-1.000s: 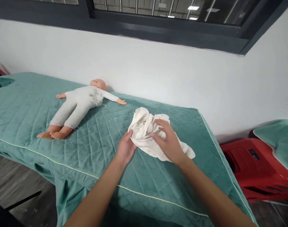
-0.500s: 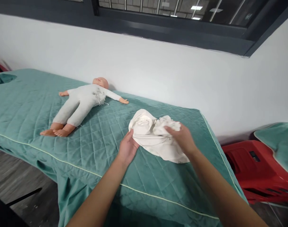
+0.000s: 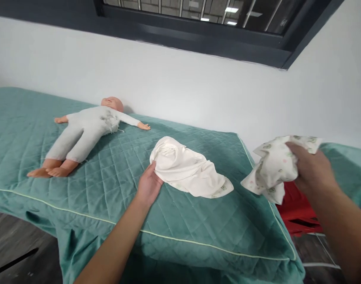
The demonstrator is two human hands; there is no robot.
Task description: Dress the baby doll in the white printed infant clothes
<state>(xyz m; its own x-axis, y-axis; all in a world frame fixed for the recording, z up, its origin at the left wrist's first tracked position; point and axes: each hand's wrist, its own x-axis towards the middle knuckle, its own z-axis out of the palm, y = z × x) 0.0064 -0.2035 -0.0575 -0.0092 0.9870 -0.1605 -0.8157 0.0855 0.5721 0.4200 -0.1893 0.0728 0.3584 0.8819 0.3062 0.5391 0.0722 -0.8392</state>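
Observation:
My left hand (image 3: 150,184) pinches the left edge of a white cloth (image 3: 188,167), thumb on top and fingers at its underside. This cloth lies crumpled on the green quilted bed cover (image 3: 115,189), with a small green print showing at its right tip. Out past the bed's right edge, my right hand (image 3: 312,167) grips a second, bunched white cloth (image 3: 275,165) printed with green figures and pink dots. Whether either is a garment I cannot tell. A baby doll (image 3: 88,130) with a white fabric body lies on its back to the left, touched by neither hand.
A white wall (image 3: 183,86) runs behind the bed, under a dark window frame (image 3: 192,41). At the right stands a red plastic chair (image 3: 299,213) beside more green fabric (image 3: 346,173). A thin black bar (image 3: 14,262) shows low at the left.
My right hand has moved right, lifting the printed cloth away from the white one and off the bed. My left hand stays at the white cloth's edge. The view has shifted rightward.

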